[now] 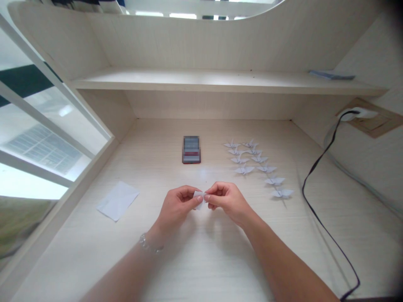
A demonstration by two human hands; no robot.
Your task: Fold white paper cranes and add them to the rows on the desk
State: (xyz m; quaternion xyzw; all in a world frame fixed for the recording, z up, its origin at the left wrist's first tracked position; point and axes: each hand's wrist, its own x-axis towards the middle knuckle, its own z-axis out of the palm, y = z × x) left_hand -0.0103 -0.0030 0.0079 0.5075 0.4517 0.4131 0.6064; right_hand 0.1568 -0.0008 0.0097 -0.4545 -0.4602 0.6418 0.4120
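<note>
Risk: small white folded paper piece (pixel 198 200), held over pale wood-grain worktop (pixel 201 268), might tear or crease askew; probable cause, uneven pull between the two grips. Left hand (pixel 179 204): thumb and forefinger nearly closed, pinching its left part. Right hand (pixel 228 199): likewise, pinching its right edge. Beyond, rightward: white folded-paper cranes (pixel 258 159).

Bright, hazy light pales the desk (pixel 176 277) (soft shadow below the right hand (pixel 229 200)); right corners are dark.
</note>
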